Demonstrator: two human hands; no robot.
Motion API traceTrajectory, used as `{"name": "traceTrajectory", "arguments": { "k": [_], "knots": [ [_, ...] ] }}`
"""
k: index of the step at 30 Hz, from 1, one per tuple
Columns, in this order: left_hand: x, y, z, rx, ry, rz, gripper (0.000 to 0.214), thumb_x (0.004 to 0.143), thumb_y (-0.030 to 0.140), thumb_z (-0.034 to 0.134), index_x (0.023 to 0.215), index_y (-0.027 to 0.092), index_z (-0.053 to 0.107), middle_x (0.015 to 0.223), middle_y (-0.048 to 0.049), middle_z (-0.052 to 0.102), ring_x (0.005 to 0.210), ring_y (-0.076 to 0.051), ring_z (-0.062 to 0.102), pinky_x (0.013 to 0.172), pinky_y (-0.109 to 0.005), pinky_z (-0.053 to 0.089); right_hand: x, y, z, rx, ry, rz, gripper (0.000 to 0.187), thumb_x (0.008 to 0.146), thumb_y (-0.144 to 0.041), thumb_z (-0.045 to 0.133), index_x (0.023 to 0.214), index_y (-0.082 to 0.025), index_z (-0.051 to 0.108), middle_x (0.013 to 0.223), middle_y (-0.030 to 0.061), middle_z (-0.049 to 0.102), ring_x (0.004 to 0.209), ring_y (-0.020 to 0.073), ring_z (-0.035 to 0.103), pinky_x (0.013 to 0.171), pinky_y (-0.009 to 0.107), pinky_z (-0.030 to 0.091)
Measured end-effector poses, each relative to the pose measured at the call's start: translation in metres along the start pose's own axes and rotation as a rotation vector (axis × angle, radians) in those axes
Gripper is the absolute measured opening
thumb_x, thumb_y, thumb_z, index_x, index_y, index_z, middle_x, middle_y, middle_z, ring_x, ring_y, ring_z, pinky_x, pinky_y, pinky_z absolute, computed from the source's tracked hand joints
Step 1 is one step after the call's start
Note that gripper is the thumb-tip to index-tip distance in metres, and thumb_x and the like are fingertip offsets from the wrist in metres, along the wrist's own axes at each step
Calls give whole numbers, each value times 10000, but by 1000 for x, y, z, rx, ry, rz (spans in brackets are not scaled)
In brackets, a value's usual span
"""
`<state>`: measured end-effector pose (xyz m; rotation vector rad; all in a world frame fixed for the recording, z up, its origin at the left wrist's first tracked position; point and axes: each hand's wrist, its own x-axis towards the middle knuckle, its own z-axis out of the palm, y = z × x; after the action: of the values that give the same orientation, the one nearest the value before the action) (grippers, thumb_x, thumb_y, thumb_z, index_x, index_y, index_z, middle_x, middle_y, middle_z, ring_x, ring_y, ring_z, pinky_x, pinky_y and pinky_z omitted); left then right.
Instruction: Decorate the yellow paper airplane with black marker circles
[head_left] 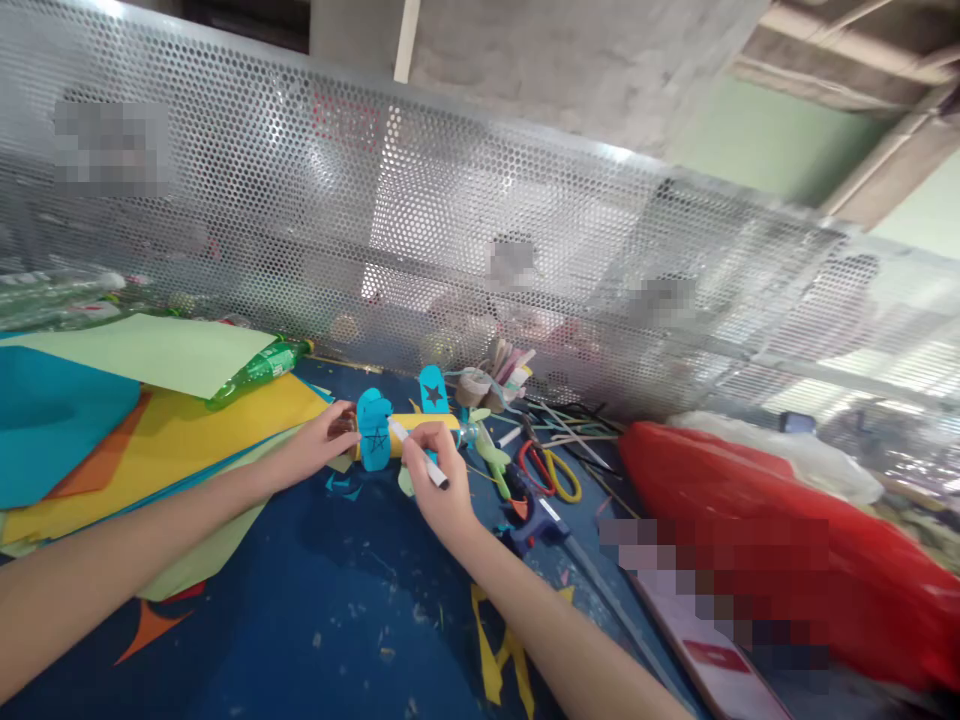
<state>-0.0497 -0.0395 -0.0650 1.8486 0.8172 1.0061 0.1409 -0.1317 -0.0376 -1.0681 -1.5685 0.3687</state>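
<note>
A small toy plane (420, 422) with a yellow paper-wrapped body lies across the middle of the table, light green blades at its right end. My left hand (319, 440) is closed around its left end, thumb and fingers beside the near blue wing (375, 450). That wing bears an outlined black star; the far blue wing (433, 388) has a filled-in one. My right hand (442, 490) pinches a white marker (398, 431), its white end by the near wing and its black end towards me. Whether the marker touches the wing I cannot tell.
Coloured paper sheets (180, 420) and a green bottle (266, 368) lie at left. Scissors (562, 474), a blue glue gun (541, 522) and yellow scraps (491, 660) are at right, near a phone (712, 650) and red bag (720, 490). A perforated metal screen (450, 200) stands behind.
</note>
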Motion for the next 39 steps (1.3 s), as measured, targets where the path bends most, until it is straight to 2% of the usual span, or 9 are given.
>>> {"name": "traceTrajectory", "arguments": {
  "k": [4, 9, 13, 17, 23, 35, 39],
  "knots": [
    [1, 6, -2, 23, 11, -26, 433, 779, 435, 554, 1129, 188, 496, 1061, -70, 669, 1004, -249, 643, 884, -409, 525, -3, 3, -1, -79, 24, -70, 75, 868, -294, 536, 872, -224, 512, 762, 5, 549, 677, 150, 534, 641, 281, 443],
    [1, 5, -1, 14, 39, -30, 462, 760, 455, 535, 1129, 179, 511, 1051, -76, 682, 1007, -251, 645, 846, -379, 539, -9, 5, 3, -121, -6, -95, 66, 872, -279, 518, 912, -226, 516, 754, 0, 561, 657, 148, 541, 613, 268, 435],
    [1, 0, -1, 35, 45, -15, 468, 780, 474, 532, 1153, 193, 514, 1103, -66, 675, 1049, -256, 633, 865, -371, 535, -12, 5, 4, -109, -53, -118, 72, 888, -276, 504, 938, -225, 510, 716, -18, 552, 610, 140, 532, 590, 258, 425],
    [1, -4, -4, 44, 13, -5, 499, 812, 487, 539, 1205, 182, 503, 1134, -76, 660, 992, -249, 647, 833, -358, 540, -12, 6, 4, -126, -77, -127, 79, 890, -293, 501, 932, -227, 510, 707, -18, 548, 605, 145, 540, 584, 260, 424],
    [2, -6, -4, 49, 19, -1, 511, 797, 495, 559, 1207, 192, 521, 1166, -75, 658, 1097, -275, 609, 911, -387, 513, -12, 6, 5, -129, -92, -129, 66, 886, -291, 479, 912, -237, 506, 760, 6, 586, 647, 154, 561, 620, 272, 451],
    [1, -8, -5, 73, 13, 13, 515, 830, 484, 537, 1267, 214, 509, 1224, -64, 629, 1137, -270, 587, 972, -404, 484, -12, 5, 4, -127, -116, -198, 61, 872, -264, 493, 885, -225, 538, 730, 9, 589, 622, 148, 540, 613, 268, 442],
    [1, -9, -5, 82, 2, 22, 505, 837, 480, 529, 1266, 214, 508, 1199, -62, 639, 1116, -266, 598, 958, -399, 492, -12, 5, 4, -117, -110, -161, 68, 885, -274, 483, 888, -226, 531, 718, 4, 582, 612, 143, 530, 598, 262, 434]
  ]
}}
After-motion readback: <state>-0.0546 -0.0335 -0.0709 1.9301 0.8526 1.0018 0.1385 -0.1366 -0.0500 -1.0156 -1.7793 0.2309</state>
